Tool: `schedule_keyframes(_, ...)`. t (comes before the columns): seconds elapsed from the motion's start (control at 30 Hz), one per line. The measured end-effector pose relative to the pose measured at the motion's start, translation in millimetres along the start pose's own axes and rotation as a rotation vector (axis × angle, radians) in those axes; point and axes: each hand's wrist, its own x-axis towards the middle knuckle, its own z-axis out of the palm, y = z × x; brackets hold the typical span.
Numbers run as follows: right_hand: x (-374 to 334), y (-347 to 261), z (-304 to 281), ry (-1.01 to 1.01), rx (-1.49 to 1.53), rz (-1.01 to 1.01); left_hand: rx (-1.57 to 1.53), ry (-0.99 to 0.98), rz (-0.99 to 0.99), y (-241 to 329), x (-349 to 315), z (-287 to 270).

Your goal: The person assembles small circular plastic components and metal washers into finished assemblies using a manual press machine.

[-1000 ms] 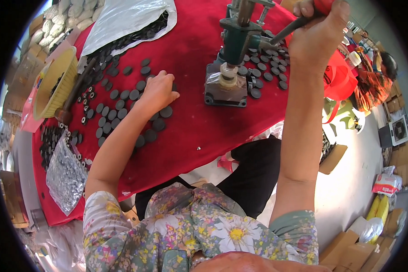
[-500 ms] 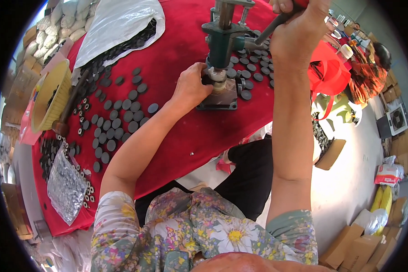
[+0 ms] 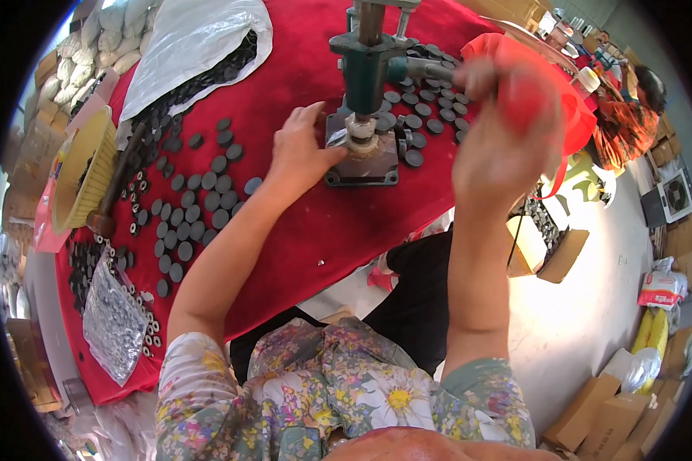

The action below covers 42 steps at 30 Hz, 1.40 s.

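A dark green hand press [image 3: 364, 77] stands on the red cloth, its metal base plate [image 3: 361, 173] flat on the table. My right hand [image 3: 500, 134], smeared by motion, is closed round the red-gripped end of the press lever [image 3: 432, 70]. Beside the base, my left hand [image 3: 300, 150] is open, its thumb pointing at the pale round die [image 3: 361, 142] under the ram and its fingers stretched forward. I see nothing held in it. Dark grey round caps [image 3: 188, 223] are spread to the left of the press, with more grey caps [image 3: 414, 121] to its right.
A white sack [image 3: 196, 54] spills dark pieces at the back left. Near the left edge are a yellow basket [image 3: 84, 173], a mallet [image 3: 104, 219] and a clear bag of small parts [image 3: 115, 330]. A red bag [image 3: 577, 115] hangs at right; beyond it sits another person [image 3: 630, 123].
My right hand has come down and nearer with the lever. My left hand has drawn back leftward from the die, its fingers now off it. The whole view has shifted slightly.
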Motion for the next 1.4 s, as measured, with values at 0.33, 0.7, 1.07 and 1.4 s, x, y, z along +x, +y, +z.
schedule_keyframes(0.33, -57, 2, -19, -0.112, -0.025, -0.136, 0.603, -0.351, -0.062, -32, -58, -92)
schedule_keyframes(0.7, 63, -3, 38, 0.08, 0.385, 0.069, 0.548, -0.573, -0.119, -37, -21, -86)
schedule_keyframes(1.07, 63, -8, 40, 0.074, 0.387, 0.092, 0.372, -0.349, -0.045, -19, -31, -43)
schedule_keyframes(1.4, 92, 5, 47, 0.157, 0.466, 0.157, 0.038, -0.225, -0.033, 1, 1, -15)
